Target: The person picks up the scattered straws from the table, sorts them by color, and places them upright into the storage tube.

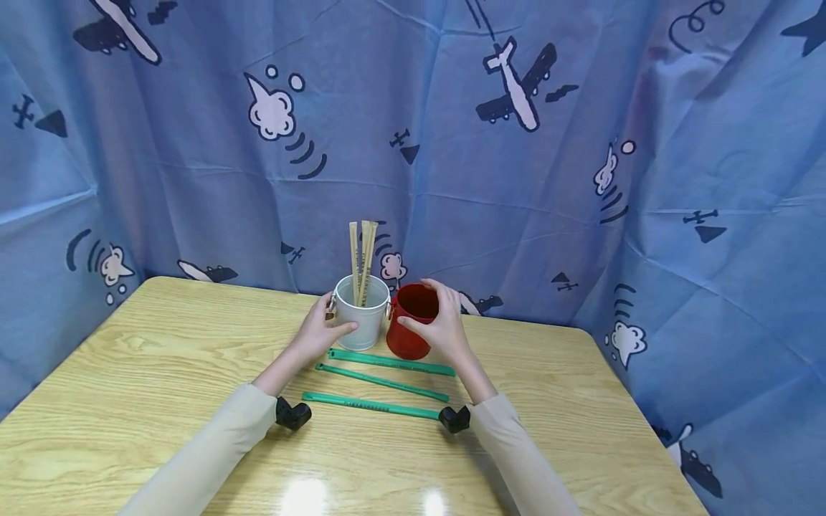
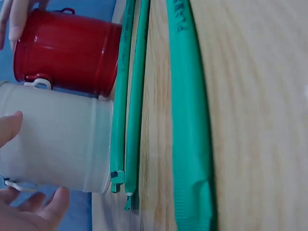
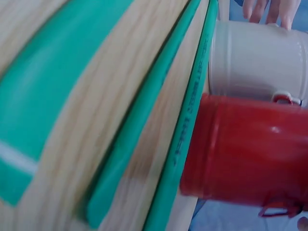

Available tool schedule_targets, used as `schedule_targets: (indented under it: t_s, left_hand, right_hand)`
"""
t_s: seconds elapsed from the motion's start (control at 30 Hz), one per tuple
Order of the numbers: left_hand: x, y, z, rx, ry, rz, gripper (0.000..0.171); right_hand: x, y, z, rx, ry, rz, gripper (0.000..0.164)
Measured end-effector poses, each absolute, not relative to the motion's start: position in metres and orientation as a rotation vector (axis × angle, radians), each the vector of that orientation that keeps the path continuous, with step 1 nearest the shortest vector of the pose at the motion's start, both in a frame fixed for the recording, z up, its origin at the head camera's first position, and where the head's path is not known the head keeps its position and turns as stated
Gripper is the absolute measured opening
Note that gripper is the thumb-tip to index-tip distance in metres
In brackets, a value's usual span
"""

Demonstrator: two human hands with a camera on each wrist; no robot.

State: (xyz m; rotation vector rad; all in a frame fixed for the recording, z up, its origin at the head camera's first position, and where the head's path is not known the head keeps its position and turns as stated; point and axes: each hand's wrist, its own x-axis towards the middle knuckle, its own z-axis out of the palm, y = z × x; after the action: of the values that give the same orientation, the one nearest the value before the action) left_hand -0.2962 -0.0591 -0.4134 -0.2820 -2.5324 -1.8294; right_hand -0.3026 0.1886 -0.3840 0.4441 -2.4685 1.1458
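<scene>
A white metal bucket (image 1: pixel 363 330) stands upright with several cream wrapped straws (image 1: pixel 354 251) leaning in it. My left hand (image 1: pixel 313 332) holds it from the left, thumb across the front and fingers by the side handle. Right beside it stands a red bucket (image 1: pixel 405 345), its inside dark. My right hand (image 1: pixel 445 330) holds the red one near the rim, thumb in front and fingers toward the back. In the right wrist view most of that hand is out of frame. Three green wrapped straws (image 1: pixel 371 405) lie crosswise in front of the buckets.
The wooden table (image 1: pixel 161 358) has its back edge just behind the buckets. A blue curtain (image 1: pixel 361 143) printed with airplanes hangs behind it and at both sides. Dark wrist mounts (image 1: pixel 293 414) sit under both forearms.
</scene>
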Motion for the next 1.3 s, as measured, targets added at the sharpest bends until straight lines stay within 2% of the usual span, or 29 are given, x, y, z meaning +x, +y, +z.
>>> schedule_targets:
  t_s: [0.33,0.6,0.9,1.3]
  left_hand:
    - [-0.270,-0.067,-0.405,-0.130,-2.679,-1.593,0.081]
    - [-0.244,-0.069,-0.400,-0.030,-2.809,-1.398,0.059]
    - [-0.222,-0.053,-0.406,-0.294,-2.904,-1.328,0.032]
    - [-0.221,-0.045,-0.408,-0.622,-2.952,-1.364,0.028]
  right_hand:
    - [-0.300,0.206,-0.392,0.305,-2.542,1.280,0.091]
    - [-0.304,0.215,-0.401,0.329,-2.536,1.421,0.099]
    - [-0.313,0.220,-0.409,0.358,-2.569,1.522,0.099]
    - [-0.320,0.221,-0.420,0.407,-2.543,1.631,0.096]
